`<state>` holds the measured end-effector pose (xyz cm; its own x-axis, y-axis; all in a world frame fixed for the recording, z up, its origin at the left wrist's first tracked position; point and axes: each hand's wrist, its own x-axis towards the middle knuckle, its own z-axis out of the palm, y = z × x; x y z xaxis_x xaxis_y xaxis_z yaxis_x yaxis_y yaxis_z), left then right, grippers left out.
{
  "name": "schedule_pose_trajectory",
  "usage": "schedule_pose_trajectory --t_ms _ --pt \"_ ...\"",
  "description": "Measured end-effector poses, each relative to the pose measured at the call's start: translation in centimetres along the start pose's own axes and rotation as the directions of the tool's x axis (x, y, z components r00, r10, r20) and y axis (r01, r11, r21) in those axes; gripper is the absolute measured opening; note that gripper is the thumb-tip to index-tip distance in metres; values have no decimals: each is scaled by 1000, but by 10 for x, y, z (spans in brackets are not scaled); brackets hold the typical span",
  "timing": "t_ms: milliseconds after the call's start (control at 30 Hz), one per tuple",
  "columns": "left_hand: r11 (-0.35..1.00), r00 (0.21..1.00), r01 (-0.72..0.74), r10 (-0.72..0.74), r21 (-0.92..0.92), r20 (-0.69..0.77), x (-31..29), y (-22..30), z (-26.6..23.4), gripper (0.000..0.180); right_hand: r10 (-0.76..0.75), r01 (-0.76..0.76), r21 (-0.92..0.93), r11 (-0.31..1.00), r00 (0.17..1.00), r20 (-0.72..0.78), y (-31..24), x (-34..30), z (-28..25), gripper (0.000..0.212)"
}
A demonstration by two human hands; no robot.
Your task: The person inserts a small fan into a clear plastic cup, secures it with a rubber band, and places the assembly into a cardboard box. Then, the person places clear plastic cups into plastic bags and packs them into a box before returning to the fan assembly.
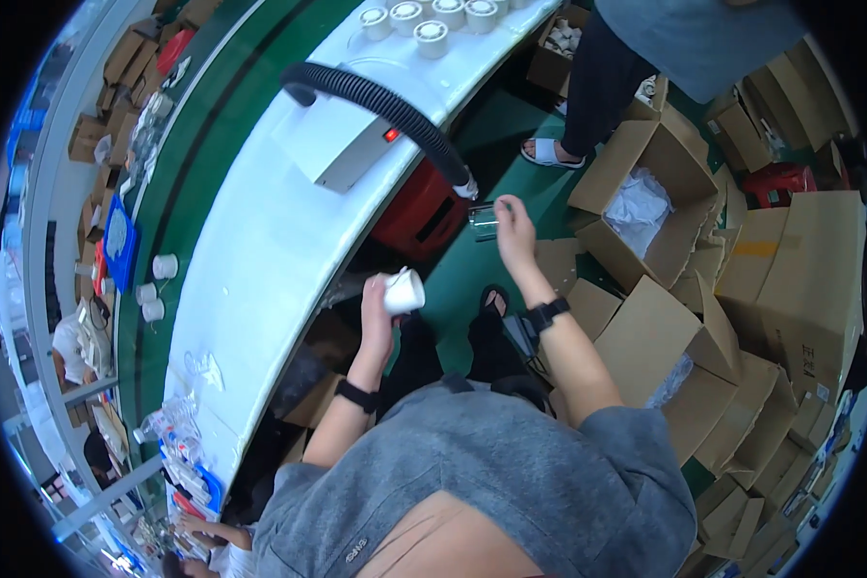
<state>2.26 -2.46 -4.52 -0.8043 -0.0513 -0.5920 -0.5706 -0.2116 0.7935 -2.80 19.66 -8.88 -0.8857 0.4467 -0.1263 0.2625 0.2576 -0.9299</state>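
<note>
My left hand [377,306] is closed around a white cylindrical housing [404,291], held out past the bench edge with its pale round end to the right. In my right hand [515,231] is a clear, glass-like cup [484,223], pinched at its right side. The cup sits just below the metal tip of a black corrugated hose [385,104]; whether they touch I cannot tell. That hose arches from a white box-shaped machine [340,144] with a lit red switch, standing on the white bench.
Several white round parts [432,39] stand at the bench's far end. Left of it runs a green conveyor belt [178,207] carrying white cylinders [165,266]. Open cardboard boxes [588,337] crowd the floor at right. Another person [597,96] stands beyond them. A red bin [419,217] is under the bench.
</note>
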Motion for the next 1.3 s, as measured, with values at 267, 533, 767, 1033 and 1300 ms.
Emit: schedule_pose_trajectory --t_ms 267,533,767,1033,1300 --pt "726 847 -529 485 440 218 -2 26 24 21 -104 -36 406 913 943 317 -72 -81 -48 27" --pt "701 779 -622 505 350 373 -20 42 21 24 -45 -105 271 957 868 494 -97 -87 -45 29" --pt "863 827 -486 406 134 389 -30 56 9 25 98 -429 302 851 697 711 -112 -82 -39 32" --pt "700 738 -666 566 258 368 -38 60 15 23 21 -287 257 923 702 712 -136 -92 -34 34" --pt "781 771 -609 546 134 327 -33 57 18 50 -160 2 231 973 726 669 -147 -99 -37 53"
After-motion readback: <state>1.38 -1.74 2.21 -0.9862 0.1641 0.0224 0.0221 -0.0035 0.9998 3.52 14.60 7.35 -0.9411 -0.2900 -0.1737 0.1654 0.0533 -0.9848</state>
